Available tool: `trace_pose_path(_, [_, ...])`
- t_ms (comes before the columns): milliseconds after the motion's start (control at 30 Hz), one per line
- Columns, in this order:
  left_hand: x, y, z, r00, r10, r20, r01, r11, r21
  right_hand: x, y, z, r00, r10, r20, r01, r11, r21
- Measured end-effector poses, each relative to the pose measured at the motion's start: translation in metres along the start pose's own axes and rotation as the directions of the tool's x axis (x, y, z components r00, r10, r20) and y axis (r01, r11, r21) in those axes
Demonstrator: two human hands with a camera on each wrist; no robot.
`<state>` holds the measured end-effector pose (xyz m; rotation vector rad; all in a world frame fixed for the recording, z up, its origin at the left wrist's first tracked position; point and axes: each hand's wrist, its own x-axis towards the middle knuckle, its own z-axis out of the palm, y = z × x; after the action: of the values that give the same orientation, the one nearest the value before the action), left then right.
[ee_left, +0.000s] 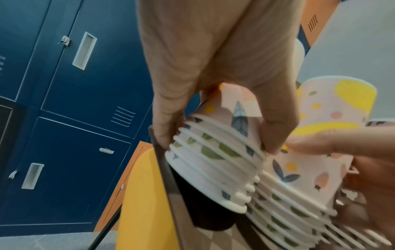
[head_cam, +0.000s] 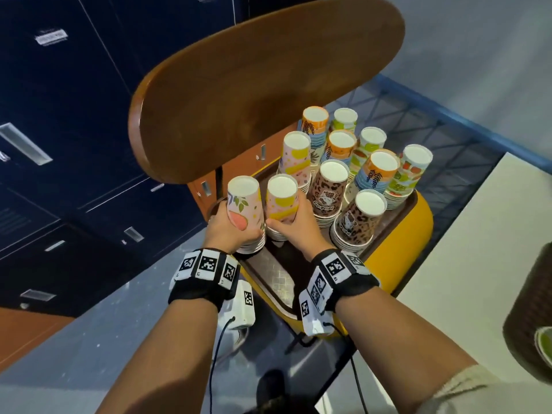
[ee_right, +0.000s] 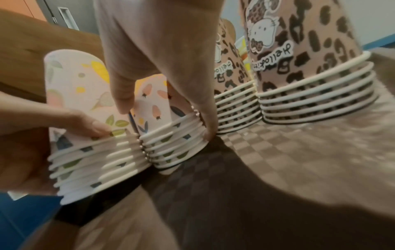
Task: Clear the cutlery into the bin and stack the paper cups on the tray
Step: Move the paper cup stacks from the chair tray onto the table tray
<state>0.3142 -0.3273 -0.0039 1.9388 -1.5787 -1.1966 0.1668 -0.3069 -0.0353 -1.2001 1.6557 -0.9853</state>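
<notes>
A brown tray (head_cam: 280,282) lies on a yellow chair seat and carries several upside-down stacks of paper cups. My left hand (head_cam: 231,227) grips a pink leaf-print stack (head_cam: 245,204) at the tray's near left corner; this stack (ee_left: 213,162) tilts, its left rim lifted off the tray (ee_left: 175,194). My right hand (head_cam: 294,225) holds the neighbouring pink-and-yellow stack (head_cam: 281,201), thumb and fingers around its rims (ee_right: 173,143). The left-hand stack (ee_right: 85,152) touches it rim to rim. No cutlery or bin is visible.
Two leopard-print stacks (head_cam: 357,222) (ee_right: 310,72) stand right of my right hand, more patterned stacks behind. The chair's wooden backrest (head_cam: 263,85) rises over the tray. Blue lockers (head_cam: 59,115) lie left, a white table (head_cam: 484,264) right with a dark basket (head_cam: 534,309).
</notes>
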Motion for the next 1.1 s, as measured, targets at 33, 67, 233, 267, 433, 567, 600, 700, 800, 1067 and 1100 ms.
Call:
trace_pose_path(33, [-0.004, 0.001, 0.001, 1.000, -0.004, 0.006, 0.003, 1.000, 0.009, -0.006, 0.005, -0.003, 1.000, 0.017, -0.009, -0.017, 1.000, -0.002])
trace_pose_path(67, [-0.007, -0.001, 0.002, 1.000, -0.006, 0.012, 0.006, 1.000, 0.018, -0.011, 0.010, -0.006, 1.000, 0.019, -0.013, -0.019, 1.000, -0.004])
trace_pose_path(233, [-0.025, -0.007, 0.000, 0.999, 0.026, 0.042, -0.026, 1.000, -0.002, -0.041, 0.011, -0.011, 1.000, 0.016, -0.020, -0.016, 1.000, 0.004])
trace_pose_path(267, [-0.031, -0.005, 0.000, 0.998, 0.026, 0.052, -0.025, 1.000, -0.017, -0.046, 0.010, -0.012, 0.999, 0.018, -0.029, -0.018, 1.000, 0.008])
trace_pose_path(433, [-0.057, 0.002, 0.008, 0.984, 0.124, 0.129, -0.112, 0.989, -0.095, -0.080, 0.012, -0.035, 0.995, 0.020, -0.096, -0.010, 0.995, 0.101])
trace_pose_path(567, [-0.072, 0.018, 0.027, 0.940, 0.238, 0.245, -0.216, 0.970, -0.112, -0.117, 0.015, -0.072, 0.985, -0.002, -0.170, 0.036, 0.979, 0.201])
trace_pose_path(600, [-0.080, 0.026, 0.033, 0.922, 0.268, 0.279, -0.242, 0.962, -0.124, -0.127, 0.016, -0.082, 0.980, -0.002, -0.201, 0.047, 0.974, 0.220])
trace_pose_path(700, [-0.104, 0.053, 0.057, 0.855, 0.340, 0.393, -0.300, 0.940, -0.161, -0.160, 0.020, -0.121, 0.961, 0.005, -0.275, 0.064, 0.969, 0.241])
trace_pose_path(800, [-0.132, 0.082, 0.090, 0.751, 0.422, 0.508, -0.359, 0.907, -0.222, -0.197, 0.027, -0.164, 0.933, 0.005, -0.359, 0.073, 0.977, 0.202])
trace_pose_path(1067, [-0.195, 0.139, 0.167, 0.513, 0.526, 0.678, -0.408, 0.845, -0.347, -0.280, 0.042, -0.247, 0.826, 0.081, -0.558, 0.076, 0.965, 0.251])
trace_pose_path(1100, [-0.203, 0.147, 0.176, 0.484, 0.533, 0.694, -0.418, 0.837, -0.353, -0.290, 0.044, -0.257, 0.813, 0.090, -0.576, 0.076, 0.963, 0.257])
